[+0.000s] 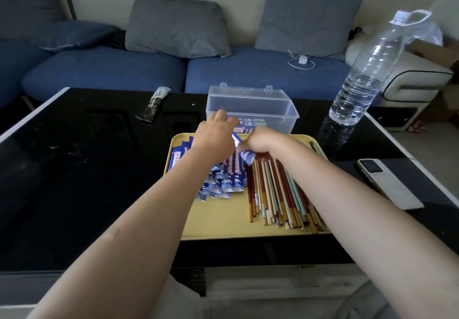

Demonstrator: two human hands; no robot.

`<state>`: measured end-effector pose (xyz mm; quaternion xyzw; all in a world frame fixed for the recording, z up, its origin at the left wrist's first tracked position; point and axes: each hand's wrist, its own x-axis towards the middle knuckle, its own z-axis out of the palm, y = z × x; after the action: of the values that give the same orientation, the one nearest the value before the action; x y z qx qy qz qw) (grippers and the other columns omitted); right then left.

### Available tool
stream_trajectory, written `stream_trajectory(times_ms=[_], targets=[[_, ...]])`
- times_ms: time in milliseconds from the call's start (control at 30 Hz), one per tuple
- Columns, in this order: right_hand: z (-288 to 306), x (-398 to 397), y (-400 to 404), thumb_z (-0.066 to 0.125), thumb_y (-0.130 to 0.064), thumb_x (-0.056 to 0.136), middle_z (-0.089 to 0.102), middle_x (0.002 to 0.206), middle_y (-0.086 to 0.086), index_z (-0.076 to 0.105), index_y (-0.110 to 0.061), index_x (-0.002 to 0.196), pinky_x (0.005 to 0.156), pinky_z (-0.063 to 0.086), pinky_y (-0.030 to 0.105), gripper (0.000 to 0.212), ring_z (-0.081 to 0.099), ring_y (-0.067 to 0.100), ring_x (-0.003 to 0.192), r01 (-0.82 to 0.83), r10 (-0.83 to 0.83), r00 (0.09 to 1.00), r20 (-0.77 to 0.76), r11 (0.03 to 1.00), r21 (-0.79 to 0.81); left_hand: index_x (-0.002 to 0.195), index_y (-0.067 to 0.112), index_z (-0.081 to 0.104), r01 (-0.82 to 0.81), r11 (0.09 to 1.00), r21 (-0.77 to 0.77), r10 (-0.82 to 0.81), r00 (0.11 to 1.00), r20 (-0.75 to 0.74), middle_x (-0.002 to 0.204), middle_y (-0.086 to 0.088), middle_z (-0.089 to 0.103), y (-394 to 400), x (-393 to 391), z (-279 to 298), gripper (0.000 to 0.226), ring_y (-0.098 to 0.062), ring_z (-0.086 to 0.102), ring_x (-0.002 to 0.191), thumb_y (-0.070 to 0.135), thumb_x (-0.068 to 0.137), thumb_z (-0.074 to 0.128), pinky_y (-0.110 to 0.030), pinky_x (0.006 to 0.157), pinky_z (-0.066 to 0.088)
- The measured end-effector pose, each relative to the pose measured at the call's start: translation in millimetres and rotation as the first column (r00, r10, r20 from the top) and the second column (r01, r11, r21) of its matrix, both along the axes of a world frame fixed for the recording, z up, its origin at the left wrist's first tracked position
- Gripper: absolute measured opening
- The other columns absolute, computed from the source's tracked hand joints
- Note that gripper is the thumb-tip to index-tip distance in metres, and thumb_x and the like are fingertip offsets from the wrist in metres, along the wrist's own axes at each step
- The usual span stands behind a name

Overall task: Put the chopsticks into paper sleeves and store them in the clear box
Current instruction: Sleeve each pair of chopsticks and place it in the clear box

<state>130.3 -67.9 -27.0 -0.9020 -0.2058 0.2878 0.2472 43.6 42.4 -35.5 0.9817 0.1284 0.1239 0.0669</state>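
Both hands' grip pinches one paper sleeve (242,149): left hand (215,137), right hand (263,140)

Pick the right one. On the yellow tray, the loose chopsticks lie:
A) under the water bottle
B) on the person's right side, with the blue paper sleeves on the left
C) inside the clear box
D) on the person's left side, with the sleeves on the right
B: the loose chopsticks are piled on the right part of the yellow tray, and the blue paper sleeves are spread on its left part.
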Motion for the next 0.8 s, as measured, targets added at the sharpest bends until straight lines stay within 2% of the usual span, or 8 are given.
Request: stream_trajectory(times_ms=[133, 233, 333, 400, 467, 533, 633, 800], targets=[[20.4, 10.8, -47.1, 0.069, -0.013, 0.093, 0.073, 0.081, 0.012, 0.067, -0.007, 0.099, 0.061, 0.056, 0.028, 0.008, 0.073, 0.022, 0.071, 0.039, -0.034, 0.999, -0.024, 0.962, 0.270, 0.145, 0.029, 0.045, 0.194, 0.972, 0.133, -0.203, 0.978, 0.053, 0.155, 0.000, 0.035, -17.6, -1.0, 2.9, 0.063, -0.023, 0.023, 0.145, 0.039, 0.085, 0.063, -0.045, 0.117, 0.019], [25.4, 11.5, -83.5, 0.075, -0.019, 0.090, 0.073, 0.076, 0.004, 0.071, -0.009, 0.103, 0.060, 0.054, 0.027, 0.017, 0.069, 0.016, 0.064, 0.031, -0.004, 0.998, -0.069, 0.914, 0.404, 0.138, 0.028, 0.052, 0.260, 0.932, 0.251, -0.273, 0.962, 0.016, 0.143, 0.002, 0.051, -39.8, 4.3, 4.8, 0.059, -0.021, 0.034, 0.141, 0.055, 0.087, 0.061, -0.047, 0.120, 0.014], [17.9, 12.7, -108.0, 0.073, -0.024, 0.092, 0.070, 0.070, 0.005, 0.070, -0.008, 0.094, 0.050, 0.049, 0.024, 0.017, 0.063, 0.015, 0.056, 0.067, -0.032, 0.996, -0.087, 0.892, 0.446, 0.115, 0.026, 0.064, 0.237, 0.923, 0.302, -0.260, 0.965, 0.039, 0.110, 0.001, 0.070, -60.5, 9.1, 10.5, 0.041, -0.021, 0.059, 0.112, 0.060, 0.093, 0.051, -0.041, 0.113, 0.020], [13.5, 16.5, -122.9, 0.068, -0.031, 0.096, 0.069, 0.074, 0.008, 0.070, -0.008, 0.094, 0.050, 0.049, 0.025, 0.024, 0.063, 0.016, 0.056, 0.164, -0.119, 0.985, -0.122, 0.845, 0.508, 0.096, 0.025, 0.061, 0.207, 0.934, 0.291, -0.228, 0.973, 0.042, 0.097, 0.000, 0.072, -71.1, 9.7, 11.9, 0.037, -0.023, 0.062, 0.094, 0.059, 0.096, 0.046, -0.037, 0.102, 0.029], [9.4, 19.0, -135.9, 0.062, -0.036, 0.099, 0.067, 0.074, 0.007, 0.069, -0.008, 0.097, 0.050, 0.048, 0.024, 0.029, 0.062, 0.015, 0.055, 0.256, -0.209, 0.967, -0.148, 0.800, 0.543, 0.089, 0.026, 0.056, 0.174, 0.952, 0.253, -0.183, 0.983, 0.013, 0.092, 0.001, 0.070, -77.5, 10.1, 10.2, 0.035, -0.022, 0.060, 0.085, 0.058, 0.097, 0.045, -0.037, 0.095, 0.033], [3.5, 18.2, -142.1, 0.056, -0.036, 0.102, 0.067, 0.070, 0.004, 0.068, -0.009, 0.097, 0.048, 0.048, 0.023, 0.030, 0.060, 0.013, 0.052, 0.240, -0.245, 0.968, -0.049, 0.858, 0.454, 0.094, 0.026, 0.060, 0.139, 0.973, 0.183, -0.138, 0.990, -0.019, 0.094, 0.001, 0.068, -80.6, 10.7, 8.0, 0.034, -0.021, 0.059, 0.087, 0.057, 0.097, 0.048, -0.038, 0.093, 0.036], [-5.9, 14.2, -139.4, 0.053, -0.027, 0.103, 0.070, 0.075, 0.006, 0.068, -0.009, 0.094, 0.047, 0.045, 0.022, 0.025, 0.060, 0.012, 0.052, 0.067, -0.101, 0.982, 0.162, 0.977, 0.203, 0.102, 0.026, 0.064, 0.085, 0.988, 0.131, -0.075, 0.994, -0.080, 0.098, 0.000, 0.067, -80.9, 12.2, 0.7, 0.033, -0.024, 0.059, 0.095, 0.056, 0.096, 0.050, -0.039, 0.088, 0.040], [-12.5, 8.9, -132.5, 0.062, -0.025, 0.096, 0.073, 0.089, 0.006, 0.065, -0.019, 0.094, 0.056, 0.048, 0.027, 0.007, 0.063, 0.015, 0.060, -0.087, 0.102, 0.967, 0.234, 0.993, -0.076, 0.088, 0.024, 0.058, 0.029, 0.995, 0.093, -0.019, 0.994, -0.112, 0.086, 0.000, 0.064, -77.7, 15.8, -9.2, 0.035, -0.020, 0.060, 0.082, 0.058, 0.095, 0.051, -0.038, 0.081, 0.050]])
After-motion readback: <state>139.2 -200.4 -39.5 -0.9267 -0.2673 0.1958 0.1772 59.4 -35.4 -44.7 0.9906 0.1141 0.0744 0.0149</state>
